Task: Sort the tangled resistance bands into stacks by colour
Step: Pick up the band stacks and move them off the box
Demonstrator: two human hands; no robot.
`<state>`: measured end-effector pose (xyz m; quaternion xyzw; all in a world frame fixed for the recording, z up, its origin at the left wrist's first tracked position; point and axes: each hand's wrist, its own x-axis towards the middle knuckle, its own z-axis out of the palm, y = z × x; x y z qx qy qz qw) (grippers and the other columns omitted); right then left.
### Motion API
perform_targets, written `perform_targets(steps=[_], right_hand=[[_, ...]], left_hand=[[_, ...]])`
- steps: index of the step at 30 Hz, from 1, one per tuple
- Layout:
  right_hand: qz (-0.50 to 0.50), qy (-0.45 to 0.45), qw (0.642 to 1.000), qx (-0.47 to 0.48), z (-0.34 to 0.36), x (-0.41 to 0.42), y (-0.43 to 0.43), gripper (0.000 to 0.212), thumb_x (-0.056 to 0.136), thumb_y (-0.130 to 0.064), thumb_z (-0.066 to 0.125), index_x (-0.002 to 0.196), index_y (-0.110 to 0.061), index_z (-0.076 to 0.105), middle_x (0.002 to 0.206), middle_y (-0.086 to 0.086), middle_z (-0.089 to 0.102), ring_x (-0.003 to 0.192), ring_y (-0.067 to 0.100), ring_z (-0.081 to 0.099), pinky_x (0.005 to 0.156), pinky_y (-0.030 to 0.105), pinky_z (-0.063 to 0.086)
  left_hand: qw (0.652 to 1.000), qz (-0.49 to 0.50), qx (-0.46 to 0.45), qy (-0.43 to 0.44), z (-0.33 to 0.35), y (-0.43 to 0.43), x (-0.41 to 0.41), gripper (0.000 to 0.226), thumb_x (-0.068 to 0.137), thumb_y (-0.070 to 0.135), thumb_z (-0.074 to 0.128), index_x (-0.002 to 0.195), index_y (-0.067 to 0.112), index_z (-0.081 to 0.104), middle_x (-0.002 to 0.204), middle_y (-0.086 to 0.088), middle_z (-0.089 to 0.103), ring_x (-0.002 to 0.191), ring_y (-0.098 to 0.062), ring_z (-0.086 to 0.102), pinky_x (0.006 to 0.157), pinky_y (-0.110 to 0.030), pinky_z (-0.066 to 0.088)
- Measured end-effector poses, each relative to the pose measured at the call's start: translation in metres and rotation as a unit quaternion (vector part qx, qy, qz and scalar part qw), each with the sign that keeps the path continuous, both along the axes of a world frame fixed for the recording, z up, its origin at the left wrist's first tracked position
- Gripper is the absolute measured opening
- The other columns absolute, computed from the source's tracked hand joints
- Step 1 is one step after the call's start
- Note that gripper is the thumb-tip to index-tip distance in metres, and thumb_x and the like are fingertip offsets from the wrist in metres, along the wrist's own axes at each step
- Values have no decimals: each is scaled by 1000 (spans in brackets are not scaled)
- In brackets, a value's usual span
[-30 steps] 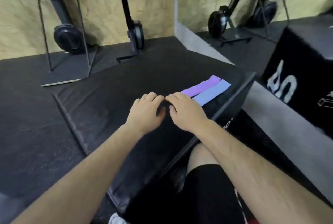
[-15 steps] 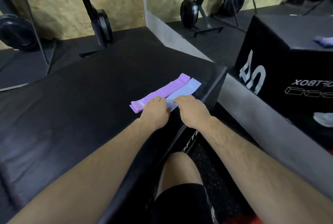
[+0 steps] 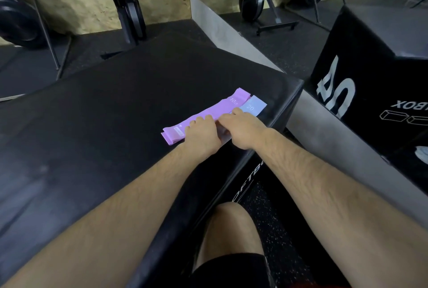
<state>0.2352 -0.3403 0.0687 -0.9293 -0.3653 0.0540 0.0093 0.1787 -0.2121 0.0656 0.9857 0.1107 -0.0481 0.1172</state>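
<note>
Both hands lie palm down on the bands, side by side, knuckles almost touching. The left hand [image 3: 201, 135] rests on the near half of the purple band [image 3: 222, 108], its fingers [image 3: 207, 119] only slightly bent and their tips pressing on the purple. The right hand [image 3: 243, 130] covers most of the blue band [image 3: 253, 107], its fingers [image 3: 236, 113] stretched out nearly straight towards the seam where the two bands meet. Both thumbs are hidden, so whether either hand pinches anything cannot be told. The bands lie flat on top of the box [image 3: 104, 114], touching along their long sides, close to its right-hand corner. The blue one is the outer of the two, just inside the box's near edge, and the purple one sits on its inner side. Their long axes run together on a slant, from the near left up to the far right, towards that corner (white numerals, 10 on purple and 20 on blue, mark the far ends). Left of the bands and beyond them, the box top stretches wide and dark. Past its near edge the side drops to a speckled floor [image 3: 266, 206].
</note>
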Motion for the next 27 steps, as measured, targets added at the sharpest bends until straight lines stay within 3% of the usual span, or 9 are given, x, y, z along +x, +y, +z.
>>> perform_targets(steps=[5, 9, 11, 13, 16, 19, 23, 27], right_hand=[[44, -51, 995, -76, 1, 9, 4, 52, 91, -8, 53, 141, -24, 47, 134, -3, 47, 119, 25, 41, 84, 31, 34], [58, -145, 985, -79, -1, 12, -5, 40, 94, -21, 57, 133, -19, 54, 140, 1, 45, 132, 28, 37, 102, 34, 32], [70, -141, 986, -48, -3, 12, -12, 37, 95, -21, 58, 131, -16, 56, 144, 2, 49, 146, 27, 30, 114, 35, 24], [80, -133, 988, -24, -1, 10, -17, 31, 94, -15, 57, 125, -13, 59, 138, 6, 58, 145, 26, 35, 118, 32, 14], [90, -130, 987, -9, 8, 2, -20, 19, 91, -15, 61, 110, -16, 60, 109, 4, 65, 112, 25, 56, 107, 26, 16], [108, -150, 982, -36, 16, -11, -17, 13, 94, -26, 62, 91, -23, 50, 89, -5, 59, 91, 22, 51, 94, 30, 24], [102, -127, 986, -37, 26, -36, -9, 25, 102, -38, 53, 88, -21, 41, 81, -8, 42, 84, 19, 41, 75, 30, 23], [77, -3, 997, 20, 37, -66, 9, 19, 105, -38, 48, 101, -20, 44, 83, -5, 50, 82, 22, 53, 67, 37, 39]], left_hand=[[999, 14, 8, 45, 4, -8, 7, 36, 99, 30, 52, 130, 12, 48, 135, -13, 43, 127, -33, 39, 101, -39, 35], [999, -31, 3, -6, -3, -7, -2, 36, 93, 20, 55, 126, 10, 44, 132, -11, 41, 122, -32, 38, 95, -38, 34], [996, -76, 28, -33, -5, -6, -7, 34, 93, 16, 54, 125, 9, 44, 129, -9, 49, 118, -31, 44, 93, -38, 34], [992, -110, 42, -44, -3, -5, -11, 36, 93, 12, 53, 127, 8, 43, 128, -8, 53, 115, -30, 51, 86, -36, 36], [990, -124, 42, -48, 2, -1, -21, 42, 90, 4, 51, 130, 9, 41, 126, -9, 53, 111, -30, 52, 78, -35, 37], [989, -137, 38, -39, 4, 10, -36, 42, 88, 1, 49, 128, 10, 42, 123, -8, 52, 109, -29, 49, 77, -35, 38], [988, -149, 28, -34, 11, 31, -60, 38, 90, 2, 48, 127, 11, 43, 121, -6, 54, 104, -25, 49, 78, -35, 42], [988, -152, 36, -14, 30, 62, -94, 42, 90, 3, 49, 130, 16, 43, 118, -2, 52, 95, -21, 47, 70, -34, 41]])
